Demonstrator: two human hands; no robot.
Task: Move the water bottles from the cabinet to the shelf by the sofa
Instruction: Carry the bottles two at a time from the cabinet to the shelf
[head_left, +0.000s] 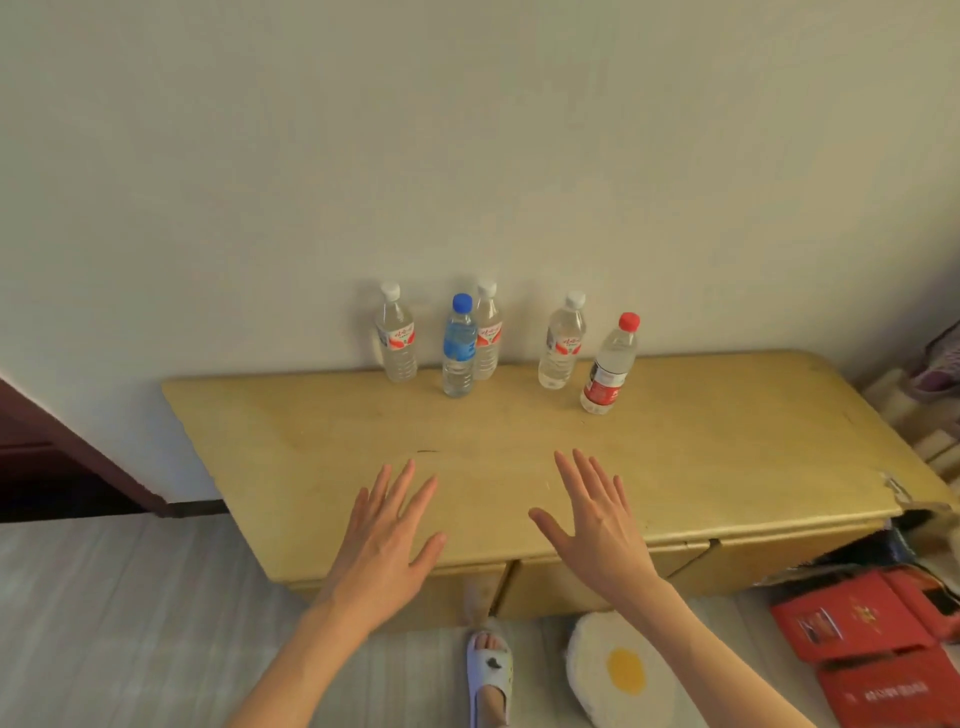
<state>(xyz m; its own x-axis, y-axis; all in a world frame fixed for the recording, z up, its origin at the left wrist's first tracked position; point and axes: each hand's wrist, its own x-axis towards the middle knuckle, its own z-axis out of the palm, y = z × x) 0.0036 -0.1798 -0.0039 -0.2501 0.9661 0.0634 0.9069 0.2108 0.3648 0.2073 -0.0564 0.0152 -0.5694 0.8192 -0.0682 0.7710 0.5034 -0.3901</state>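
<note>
Several clear water bottles stand upright along the back of a low yellow cabinet, near the wall. From the left: a white-capped bottle, a blue-capped bottle, a white-capped bottle just behind it, a white-capped bottle, and a red-capped bottle standing furthest forward. My left hand and my right hand hover flat over the cabinet's front half, fingers spread, holding nothing, well short of the bottles.
A fried-egg shaped cushion and red boxes lie on the floor at the lower right. A foot in a white slipper stands before the cabinet. A dark door frame is at left. Clutter sits at the far right.
</note>
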